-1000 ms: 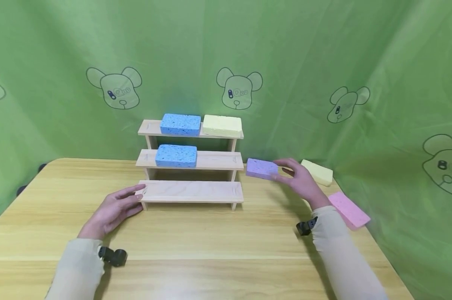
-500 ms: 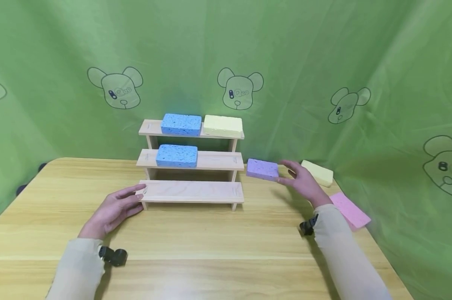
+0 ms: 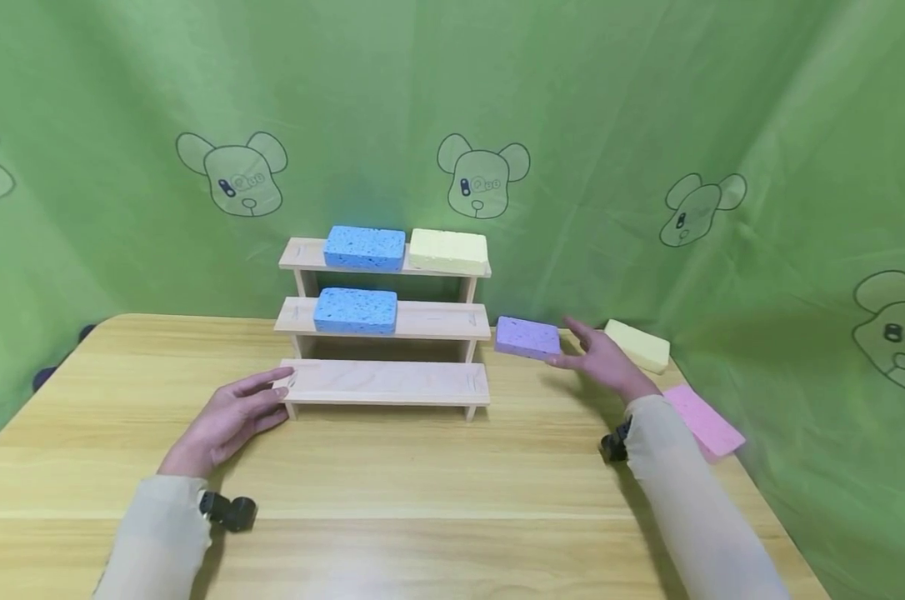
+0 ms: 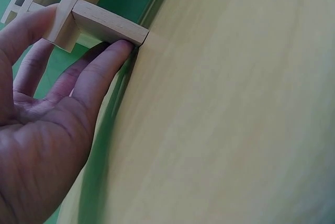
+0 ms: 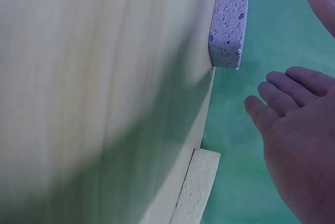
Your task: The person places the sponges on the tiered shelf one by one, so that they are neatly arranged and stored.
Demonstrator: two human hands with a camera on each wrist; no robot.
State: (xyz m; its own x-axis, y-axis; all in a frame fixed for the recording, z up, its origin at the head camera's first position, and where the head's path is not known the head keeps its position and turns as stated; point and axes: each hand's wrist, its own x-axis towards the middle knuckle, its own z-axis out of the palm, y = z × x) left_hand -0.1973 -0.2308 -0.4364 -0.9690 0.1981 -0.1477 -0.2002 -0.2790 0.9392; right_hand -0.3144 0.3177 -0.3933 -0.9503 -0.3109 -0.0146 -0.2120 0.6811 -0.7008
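here left fingers (image 4: 102, 72) pinch the rack (image 3: 385, 382), right fingers (image 5: 263, 114) extend loosely beside purple sponge (image 3: 527, 336)

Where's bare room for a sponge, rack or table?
Free: lowest tier of the pale wooden rack, right of the left hand; middle tier, right of its blue speckled sponge block; tan wooden table between the sleeves. Crowded: top tier, with second blue sponge and yellow sponge; table's right rear, with purple sponge, another yellow sponge and pink sponge near right hand.
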